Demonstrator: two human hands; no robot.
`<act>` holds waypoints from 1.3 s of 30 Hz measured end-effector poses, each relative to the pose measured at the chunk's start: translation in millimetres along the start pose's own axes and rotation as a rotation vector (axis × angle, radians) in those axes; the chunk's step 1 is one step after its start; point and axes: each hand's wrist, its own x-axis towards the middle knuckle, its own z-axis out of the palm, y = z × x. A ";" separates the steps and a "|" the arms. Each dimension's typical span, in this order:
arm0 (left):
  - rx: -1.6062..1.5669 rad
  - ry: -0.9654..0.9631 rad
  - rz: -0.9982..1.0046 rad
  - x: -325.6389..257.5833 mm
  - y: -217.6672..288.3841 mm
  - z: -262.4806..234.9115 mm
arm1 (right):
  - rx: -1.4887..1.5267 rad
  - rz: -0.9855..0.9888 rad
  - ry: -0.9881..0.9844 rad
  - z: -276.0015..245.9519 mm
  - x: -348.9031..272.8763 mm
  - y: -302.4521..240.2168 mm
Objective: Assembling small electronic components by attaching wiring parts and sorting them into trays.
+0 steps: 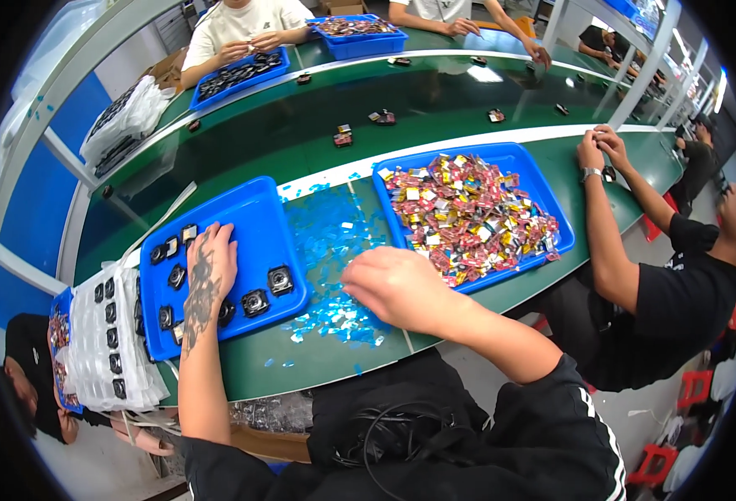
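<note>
My left hand reaches over a blue tray on the left, fingers stretched forward and slightly apart, with no part visible in it. Around it lie several square black parts with round centres, such as one black part near the tray's right side and another beside my wrist. My right hand is above scattered blue film scraps between two trays. Its fingers are curled and pressed together; whatever they may hold is hidden.
A second blue tray is heaped with small pink, yellow and white parts. At the left lies white plastic packing holding black parts. A green conveyor carries scattered parts beyond the trays. A co-worker's hands are at the right.
</note>
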 end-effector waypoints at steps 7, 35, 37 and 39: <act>-0.043 0.110 0.110 -32.4 28.6 -18.1 | -0.240 0.440 0.400 -100.4 -62.4 65.7; -1.639 -0.437 0.131 -34.8 139.7 -48.6 | 0.667 0.474 0.090 -49.5 0.7 -7.2; -1.424 -0.340 0.324 -37.5 137.4 -46.0 | 0.712 0.475 0.102 -39.7 8.2 -3.9; -1.418 -0.280 0.330 -37.9 136.8 -45.0 | 0.786 0.514 0.075 -36.0 14.3 -2.8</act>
